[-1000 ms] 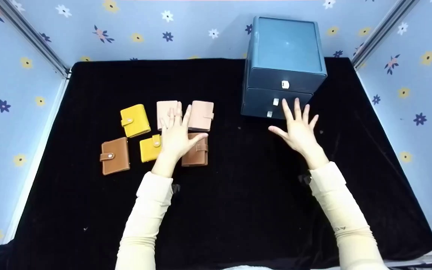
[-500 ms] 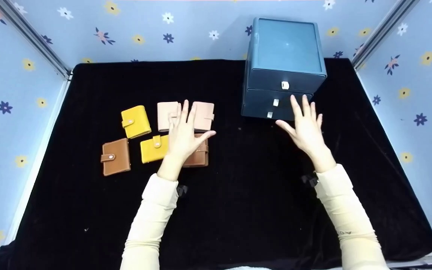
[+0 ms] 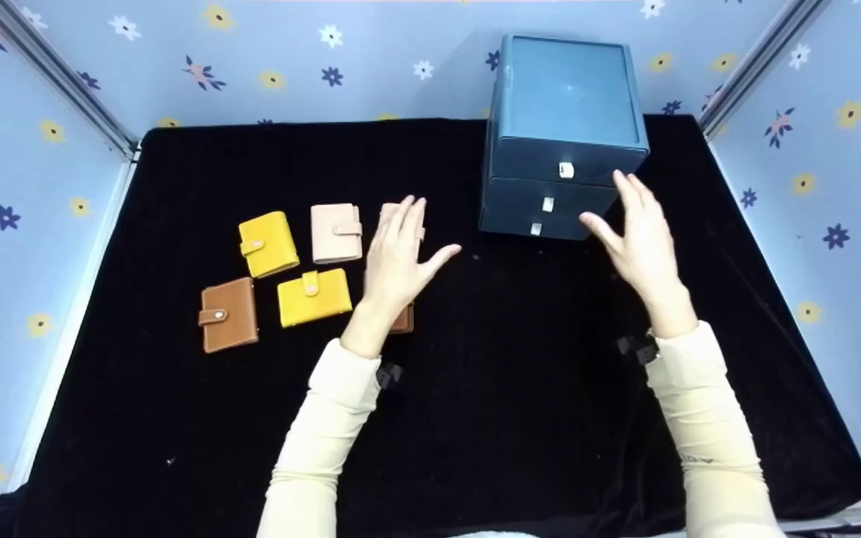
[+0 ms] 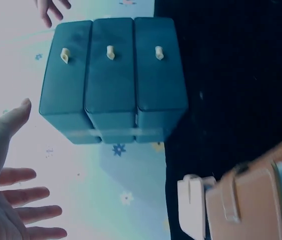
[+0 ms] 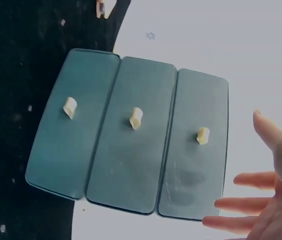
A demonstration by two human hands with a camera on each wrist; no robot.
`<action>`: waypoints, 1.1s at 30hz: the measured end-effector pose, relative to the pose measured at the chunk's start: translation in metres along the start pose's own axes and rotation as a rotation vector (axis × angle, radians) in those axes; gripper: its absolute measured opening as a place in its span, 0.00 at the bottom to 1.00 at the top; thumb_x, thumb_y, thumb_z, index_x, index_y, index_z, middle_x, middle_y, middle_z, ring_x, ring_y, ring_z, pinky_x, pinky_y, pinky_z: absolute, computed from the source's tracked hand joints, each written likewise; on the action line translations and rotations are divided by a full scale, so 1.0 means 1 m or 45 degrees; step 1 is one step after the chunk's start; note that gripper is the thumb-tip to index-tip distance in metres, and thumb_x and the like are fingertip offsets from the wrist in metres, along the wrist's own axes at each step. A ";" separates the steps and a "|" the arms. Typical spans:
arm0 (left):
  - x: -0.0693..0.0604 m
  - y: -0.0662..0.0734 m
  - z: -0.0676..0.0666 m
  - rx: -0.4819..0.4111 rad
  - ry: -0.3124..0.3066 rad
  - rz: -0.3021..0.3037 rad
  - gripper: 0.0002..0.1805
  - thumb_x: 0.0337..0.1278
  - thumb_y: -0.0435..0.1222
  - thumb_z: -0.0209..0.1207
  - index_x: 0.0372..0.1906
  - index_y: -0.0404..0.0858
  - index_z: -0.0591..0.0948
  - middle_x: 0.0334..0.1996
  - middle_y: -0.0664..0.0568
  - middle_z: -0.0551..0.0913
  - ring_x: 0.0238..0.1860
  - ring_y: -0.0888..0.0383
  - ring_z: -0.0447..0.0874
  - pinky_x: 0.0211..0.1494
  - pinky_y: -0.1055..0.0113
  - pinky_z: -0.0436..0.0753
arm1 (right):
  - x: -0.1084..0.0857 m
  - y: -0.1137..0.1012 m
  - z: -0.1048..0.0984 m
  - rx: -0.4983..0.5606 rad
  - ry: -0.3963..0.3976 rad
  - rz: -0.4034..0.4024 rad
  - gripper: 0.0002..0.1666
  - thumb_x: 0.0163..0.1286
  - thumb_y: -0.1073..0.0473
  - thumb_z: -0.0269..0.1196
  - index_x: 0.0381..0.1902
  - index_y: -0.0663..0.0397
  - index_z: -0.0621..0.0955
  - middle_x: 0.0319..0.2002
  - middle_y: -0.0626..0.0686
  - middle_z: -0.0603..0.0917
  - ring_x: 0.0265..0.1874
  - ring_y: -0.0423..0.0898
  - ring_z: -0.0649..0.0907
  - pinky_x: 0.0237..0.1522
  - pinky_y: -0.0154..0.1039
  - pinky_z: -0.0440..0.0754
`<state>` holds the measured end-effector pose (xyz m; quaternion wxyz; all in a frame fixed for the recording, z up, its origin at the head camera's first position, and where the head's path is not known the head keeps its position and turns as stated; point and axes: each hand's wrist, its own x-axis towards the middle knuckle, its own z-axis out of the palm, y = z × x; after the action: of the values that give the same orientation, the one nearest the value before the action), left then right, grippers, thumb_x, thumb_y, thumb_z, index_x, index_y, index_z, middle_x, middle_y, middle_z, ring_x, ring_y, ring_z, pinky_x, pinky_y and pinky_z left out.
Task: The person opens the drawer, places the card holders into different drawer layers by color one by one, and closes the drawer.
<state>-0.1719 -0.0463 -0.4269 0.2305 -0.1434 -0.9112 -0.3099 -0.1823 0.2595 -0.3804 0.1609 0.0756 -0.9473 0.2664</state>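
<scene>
Hovering, fingers extended, are left hand (image 3: 396,265) over rectangular brown leather-look notebook (image 3: 404,320) and right hand (image 3: 644,246) near boxy blue plastic drawer unit (image 3: 571,93).

A black-covered table (image 3: 505,418) bears six wallets (image 3: 315,297) and a drawer unit (image 3: 569,97).

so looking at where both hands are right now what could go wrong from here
In the head view, the left hand overlaps a pink notebook and a brown notebook, so lowering it carelessly might nudge them. The right hand is close to the front right edge of the drawer cabinet; a stray move could bump it. The pale drawer pulls are small, so fingers might slip off them.
</scene>
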 end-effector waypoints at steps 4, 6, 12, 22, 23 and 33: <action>0.006 0.009 0.006 -0.097 0.048 0.014 0.39 0.45 0.56 0.58 0.58 0.33 0.69 0.56 0.41 0.70 0.56 0.49 0.67 0.59 0.58 0.63 | 0.007 0.003 -0.006 0.078 0.140 -0.050 0.37 0.58 0.47 0.60 0.60 0.63 0.67 0.58 0.65 0.66 0.59 0.56 0.64 0.61 0.45 0.57; 0.008 0.013 0.009 -0.146 0.060 0.005 0.38 0.46 0.55 0.59 0.57 0.33 0.69 0.55 0.42 0.71 0.56 0.50 0.68 0.58 0.60 0.65 | 0.011 0.005 -0.008 0.117 0.214 -0.075 0.34 0.58 0.49 0.62 0.57 0.65 0.69 0.55 0.64 0.70 0.57 0.55 0.67 0.60 0.41 0.58; 0.018 0.028 0.018 -0.245 0.030 -0.054 0.34 0.49 0.53 0.57 0.58 0.36 0.69 0.53 0.46 0.73 0.54 0.54 0.70 0.54 0.65 0.69 | 0.026 0.012 -0.013 0.199 0.397 -0.046 0.29 0.56 0.53 0.64 0.51 0.66 0.74 0.48 0.62 0.77 0.49 0.54 0.74 0.53 0.41 0.66; 0.038 0.046 0.036 -0.396 -0.036 -0.144 0.34 0.49 0.56 0.56 0.56 0.38 0.71 0.48 0.50 0.76 0.50 0.55 0.73 0.49 0.65 0.71 | 0.050 0.020 -0.020 0.258 0.360 0.256 0.27 0.58 0.48 0.61 0.52 0.58 0.75 0.48 0.54 0.78 0.46 0.47 0.76 0.47 0.38 0.72; 0.040 0.048 0.038 -0.410 -0.049 -0.159 0.34 0.49 0.56 0.56 0.56 0.38 0.71 0.48 0.50 0.76 0.49 0.56 0.74 0.49 0.65 0.72 | 0.052 0.020 -0.020 0.265 0.353 0.282 0.28 0.58 0.47 0.61 0.52 0.57 0.75 0.48 0.54 0.77 0.47 0.47 0.76 0.47 0.37 0.72; 0.062 0.069 0.054 -0.464 -0.135 -0.220 0.32 0.48 0.55 0.57 0.54 0.38 0.73 0.46 0.51 0.78 0.47 0.58 0.75 0.46 0.69 0.72 | 0.073 0.029 -0.017 0.290 0.290 0.418 0.28 0.59 0.45 0.59 0.51 0.57 0.75 0.48 0.56 0.78 0.46 0.48 0.78 0.48 0.34 0.72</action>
<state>-0.2148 0.0482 -0.3987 0.1252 -0.1199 -0.8599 -0.4801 -0.2528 0.2886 -0.3554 0.2116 -0.0922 -0.8865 0.4011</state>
